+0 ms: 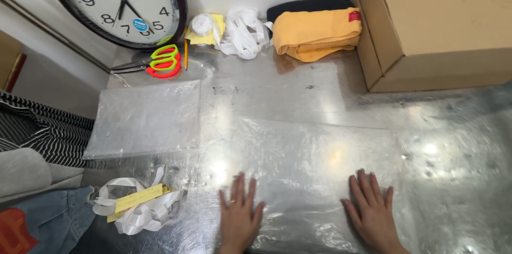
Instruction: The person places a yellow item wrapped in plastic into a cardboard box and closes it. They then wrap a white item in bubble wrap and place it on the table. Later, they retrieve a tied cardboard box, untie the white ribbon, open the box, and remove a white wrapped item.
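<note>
A large plain brown cardboard box (434,19) fills the shiny metal table's (453,142) far right corner, a small red label (354,16) sits on the folded yellow cloth (317,33) beside it, and a yellow paper slip (137,198) lies among white ribbon (144,216) at the near left edge.

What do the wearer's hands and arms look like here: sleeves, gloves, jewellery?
Both hands are bare, no gloves. The left hand wears a thin ring on one finger. The right hand shows no ring. Wrists are bare to the frame edge, with no sleeve, watch or band in view.
</note>
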